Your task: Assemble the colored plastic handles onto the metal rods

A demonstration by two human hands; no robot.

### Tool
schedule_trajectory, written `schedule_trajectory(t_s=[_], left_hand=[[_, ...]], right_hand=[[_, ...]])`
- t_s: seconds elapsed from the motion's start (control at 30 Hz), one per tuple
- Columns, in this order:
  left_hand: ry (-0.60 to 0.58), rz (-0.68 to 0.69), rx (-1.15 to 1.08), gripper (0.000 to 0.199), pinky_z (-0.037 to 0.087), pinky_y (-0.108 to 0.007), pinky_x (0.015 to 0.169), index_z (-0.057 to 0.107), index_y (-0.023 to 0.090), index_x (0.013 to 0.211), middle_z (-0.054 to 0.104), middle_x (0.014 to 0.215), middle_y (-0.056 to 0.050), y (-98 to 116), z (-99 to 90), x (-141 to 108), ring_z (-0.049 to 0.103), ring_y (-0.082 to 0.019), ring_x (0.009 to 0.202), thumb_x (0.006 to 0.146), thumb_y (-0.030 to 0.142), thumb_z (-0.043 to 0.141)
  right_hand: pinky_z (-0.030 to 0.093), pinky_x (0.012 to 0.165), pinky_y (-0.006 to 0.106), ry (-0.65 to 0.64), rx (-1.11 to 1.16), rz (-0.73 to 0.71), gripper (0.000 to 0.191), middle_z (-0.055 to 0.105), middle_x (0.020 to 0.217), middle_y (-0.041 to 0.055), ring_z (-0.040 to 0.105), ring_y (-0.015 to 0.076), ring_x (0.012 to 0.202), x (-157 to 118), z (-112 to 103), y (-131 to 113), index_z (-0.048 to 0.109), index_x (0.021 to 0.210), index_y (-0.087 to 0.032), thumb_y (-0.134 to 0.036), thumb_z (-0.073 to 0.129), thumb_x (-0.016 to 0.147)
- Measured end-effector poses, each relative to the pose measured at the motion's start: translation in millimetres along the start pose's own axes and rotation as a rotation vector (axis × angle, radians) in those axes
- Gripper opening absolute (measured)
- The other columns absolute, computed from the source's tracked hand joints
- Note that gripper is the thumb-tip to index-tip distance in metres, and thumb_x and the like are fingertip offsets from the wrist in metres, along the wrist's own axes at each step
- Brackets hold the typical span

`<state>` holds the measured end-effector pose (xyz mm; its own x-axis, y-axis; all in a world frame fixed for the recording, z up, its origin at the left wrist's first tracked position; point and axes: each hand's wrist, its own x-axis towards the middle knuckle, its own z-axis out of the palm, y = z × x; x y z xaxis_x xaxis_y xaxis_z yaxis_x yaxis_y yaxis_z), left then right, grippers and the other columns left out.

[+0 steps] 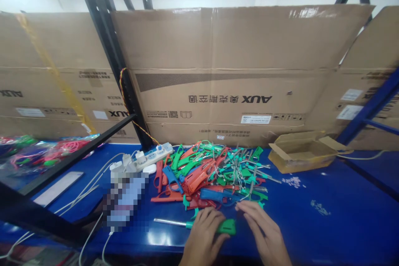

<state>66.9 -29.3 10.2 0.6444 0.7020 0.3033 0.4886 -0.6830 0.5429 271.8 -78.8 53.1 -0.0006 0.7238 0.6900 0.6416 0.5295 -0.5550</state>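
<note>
Nearest the camera were your hands, low over the front of the blue worktop (pixel 352 224). Your left hand (pixel 206 232) had its grip closed round a green handle (pixel 229 227), whose blunt end showed to the right of your fingers. A metal tube (pixel 170 221) with a teal collar (pixel 188 225) reached out to the left; your fingers hid the join, so I could not tell whether tube and handle were one piece. Your right hand (pixel 263 228) stood just beside the handle, apart from it, fingers bent and tips close together. Whether that grip pinched some small part was too blurred to tell.

Just beyond your fingers lay a heap of casings (pixel 198 178) in red, green and blue, mixed with teal parts and loose wires (pixel 238 172). A blue casing (pixel 218 195) lay at its near edge, close to your right fingertips.

The likeliest trouble, as I judged it, was a slip: an off-centre push from the right could have twisted the handle in your palm and swung the tube round. With the heap so near, a knuckle could have snagged a wire and dragged other pieces along — and any small part dropped there would have been hard to find. The worktop's front edge was close too, so a released piece could have rolled off.
</note>
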Motion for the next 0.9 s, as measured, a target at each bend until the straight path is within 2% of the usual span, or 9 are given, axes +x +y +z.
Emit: schedule_trajectory(t_s=[0.13, 0.3, 0.43, 0.7, 0.9], left_hand=[[-0.004, 0.021, 0.012, 0.032, 0.048, -0.045, 0.102, 0.061, 0.019, 0.121, 0.070, 0.121, -0.008, -2.7, 0.9, 0.5, 0.060, -0.028, 0.116, 0.092, 0.023, 0.074], [0.030, 0.043, 0.029, 0.030, 0.050, -0.042, 0.098, 0.063, 0.020, 0.121, 0.072, 0.118, -0.007, -3.4, 0.0, 0.1, 0.062, -0.027, 0.112, 0.092, 0.024, 0.074], [0.042, 0.037, 0.030, 0.031, 0.050, -0.041, 0.098, 0.063, 0.021, 0.120, 0.072, 0.117, -0.006, -1.2, -1.2, 0.3, 0.062, -0.027, 0.113, 0.092, 0.027, 0.074], [0.061, 0.032, 0.028, 0.029, 0.051, -0.040, 0.096, 0.065, 0.021, 0.118, 0.072, 0.114, -0.006, -0.7, 0.0, 0.8, 0.063, -0.026, 0.109, 0.091, 0.025, 0.075], [0.060, 0.049, 0.057, 0.035, 0.050, -0.041, 0.098, 0.062, 0.022, 0.122, 0.072, 0.118, -0.006, -5.3, 2.7, -2.5, 0.063, -0.027, 0.112, 0.089, 0.024, 0.077]], right_hand=[[0.058, 0.097, 0.022, -0.018, -0.002, -0.041, 0.029, 0.077, 0.116, 0.0050, 0.075, 0.0171, 0.107, -0.9, -1.0, 2.2, 0.072, 0.123, -0.025, -0.016, 0.054, 0.102], [0.061, 0.090, 0.022, 0.037, -0.007, -0.007, 0.021, 0.079, 0.106, 0.0046, 0.077, 0.0179, 0.096, 1.4, -1.0, -1.2, 0.075, 0.116, -0.026, -0.022, 0.060, 0.100], [0.061, 0.085, 0.020, 0.024, -0.006, -0.022, 0.022, 0.077, 0.104, 0.0047, 0.077, 0.0165, 0.093, 3.3, -0.3, -5.8, 0.076, 0.117, -0.027, -0.024, 0.061, 0.100], [0.059, 0.091, 0.020, 0.019, -0.011, 0.007, 0.025, 0.077, 0.109, 0.0062, 0.077, 0.0176, 0.098, -1.2, -0.9, -2.3, 0.075, 0.118, -0.026, -0.025, 0.055, 0.102], [0.059, 0.090, 0.019, -0.012, 0.016, -0.002, 0.026, 0.076, 0.108, 0.0062, 0.077, 0.0168, 0.098, 1.1, -2.4, -2.9, 0.074, 0.120, -0.025, -0.023, 0.056, 0.102]])
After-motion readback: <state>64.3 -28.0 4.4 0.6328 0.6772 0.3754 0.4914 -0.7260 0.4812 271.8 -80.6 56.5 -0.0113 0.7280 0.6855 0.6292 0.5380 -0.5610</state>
